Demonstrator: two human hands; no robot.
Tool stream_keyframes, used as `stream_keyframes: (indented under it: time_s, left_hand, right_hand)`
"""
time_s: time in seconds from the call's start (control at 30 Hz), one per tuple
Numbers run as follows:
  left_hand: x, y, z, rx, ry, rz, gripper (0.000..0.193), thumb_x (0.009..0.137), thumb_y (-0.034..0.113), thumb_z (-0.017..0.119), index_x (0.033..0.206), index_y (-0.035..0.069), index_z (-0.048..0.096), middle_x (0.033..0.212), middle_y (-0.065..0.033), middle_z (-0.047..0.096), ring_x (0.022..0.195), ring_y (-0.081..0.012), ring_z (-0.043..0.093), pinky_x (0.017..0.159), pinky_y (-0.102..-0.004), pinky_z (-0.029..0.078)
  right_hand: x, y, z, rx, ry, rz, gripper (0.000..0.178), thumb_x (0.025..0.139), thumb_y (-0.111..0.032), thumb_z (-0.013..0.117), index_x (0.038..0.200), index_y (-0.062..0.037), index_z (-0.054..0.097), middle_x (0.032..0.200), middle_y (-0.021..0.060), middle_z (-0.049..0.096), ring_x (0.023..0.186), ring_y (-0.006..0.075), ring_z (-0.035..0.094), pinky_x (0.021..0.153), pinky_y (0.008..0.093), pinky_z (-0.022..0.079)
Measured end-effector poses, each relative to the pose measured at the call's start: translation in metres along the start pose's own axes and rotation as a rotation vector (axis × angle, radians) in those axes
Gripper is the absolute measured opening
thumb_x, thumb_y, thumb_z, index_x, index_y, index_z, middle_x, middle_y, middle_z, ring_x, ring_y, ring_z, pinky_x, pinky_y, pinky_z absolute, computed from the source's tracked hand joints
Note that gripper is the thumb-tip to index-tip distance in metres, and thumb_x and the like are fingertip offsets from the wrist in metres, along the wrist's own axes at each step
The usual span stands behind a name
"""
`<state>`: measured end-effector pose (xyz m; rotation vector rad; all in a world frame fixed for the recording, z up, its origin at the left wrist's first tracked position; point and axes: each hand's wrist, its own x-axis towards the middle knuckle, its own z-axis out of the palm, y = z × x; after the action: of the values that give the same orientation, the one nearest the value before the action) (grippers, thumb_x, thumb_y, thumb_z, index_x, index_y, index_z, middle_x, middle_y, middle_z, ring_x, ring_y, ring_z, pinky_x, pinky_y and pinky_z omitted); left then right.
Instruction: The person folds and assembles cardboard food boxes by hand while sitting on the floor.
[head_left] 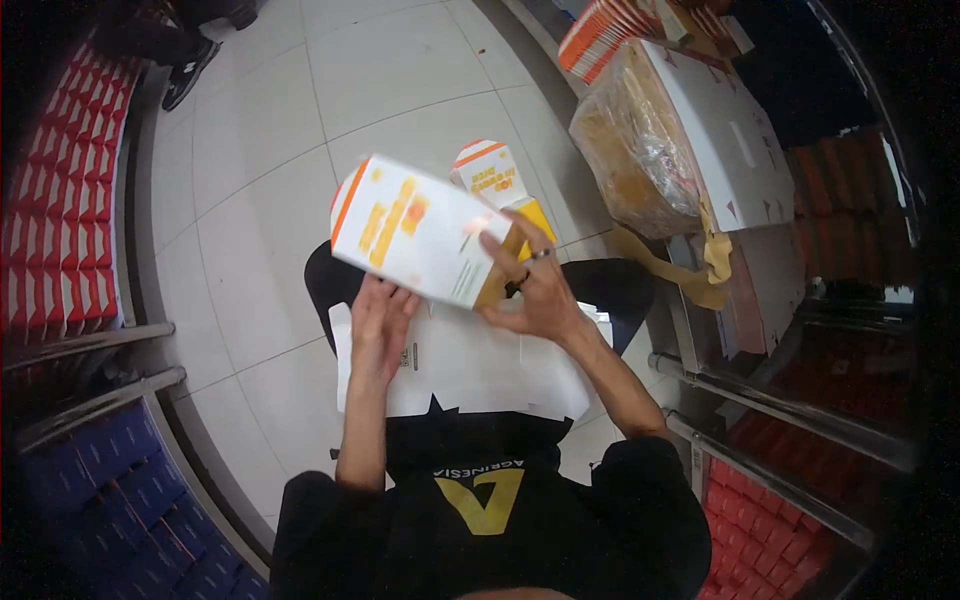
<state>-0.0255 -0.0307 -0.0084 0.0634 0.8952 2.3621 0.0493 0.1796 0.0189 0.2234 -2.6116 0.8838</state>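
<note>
A white carton box (420, 230) with orange and yellow print is held tilted above my lap. My right hand (535, 285) grips its right end, thumb and fingers at the brown-gold end part. Below the carton's lower left edge, my left hand (385, 320) supports it with bent fingers, their tips partly hidden. A white flat cardboard piece (480, 365) lies across my lap under both hands. Just beyond the held carton, a second carton (490, 170), white with orange and yellow, is partly covered by it and by my right hand.
At the left, shelves carry rows of red-and-white boxes (60, 220) and dark blue boxes (115, 500). A large white box (715, 130) and a plastic-wrapped bundle (635, 150) stand at the right. Red boxes (765, 530) fill a lower right rack. Another person's shoe (190, 75) shows far left.
</note>
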Motion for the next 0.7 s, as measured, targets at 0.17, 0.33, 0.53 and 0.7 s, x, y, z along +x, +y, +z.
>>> stream_keyframes:
  time_s: [0.17,0.33,0.53,0.7]
  left_hand:
    - [0.009,-0.002,0.044,0.102,0.239,0.091,0.054,0.081,-0.002,0.059,0.127,-0.002,0.033,0.121,-0.0118,0.047,0.112,-0.0187,0.047,0.095,-0.0301,0.039]
    - [-0.002,-0.006,0.043,0.555,0.209,0.210,0.044,0.082,0.000,0.059,0.122,-0.005,0.041,0.117,-0.0153,0.052,0.108,-0.0188,0.050,0.092,-0.0304,0.041]
    - [0.003,-0.002,0.047,1.145,-0.177,0.365,0.045,0.080,-0.002,0.050,0.125,0.000,0.045,0.121,-0.0169,0.053,0.112,-0.0292,0.052,0.094,-0.0333,0.039]
    - [0.009,0.005,0.047,1.143,-0.312,0.292,0.043,0.085,0.007,0.046,0.127,0.002,0.042,0.121,-0.0182,0.053,0.113,-0.0281,0.051,0.094,-0.0332,0.039]
  right_hand:
    - [-0.005,-0.028,-0.009,-0.030,-0.102,0.015,0.086,0.057,-0.023,0.075,0.133,-0.0211,0.036,0.129,0.0217,0.031,0.118,0.0368,0.034,0.096,0.0476,0.029]
    - [-0.004,-0.042,-0.015,-0.235,-0.231,0.064,0.083,0.061,-0.028,0.072,0.135,-0.0218,0.034,0.128,0.0226,0.032,0.110,0.0343,0.037,0.087,0.0442,0.030]
    - [-0.009,-0.046,-0.005,-0.203,-0.129,0.170,0.101,0.060,-0.036,0.072,0.142,-0.0161,0.015,0.132,0.0247,0.028,0.104,0.0336,0.040,0.083,0.0436,0.031]
    - [-0.013,-0.037,-0.001,-0.102,-0.033,0.153,0.105,0.059,-0.039,0.073,0.142,-0.0147,0.014,0.142,0.0226,0.018,0.098,0.0313,0.045,0.079,0.0402,0.033]
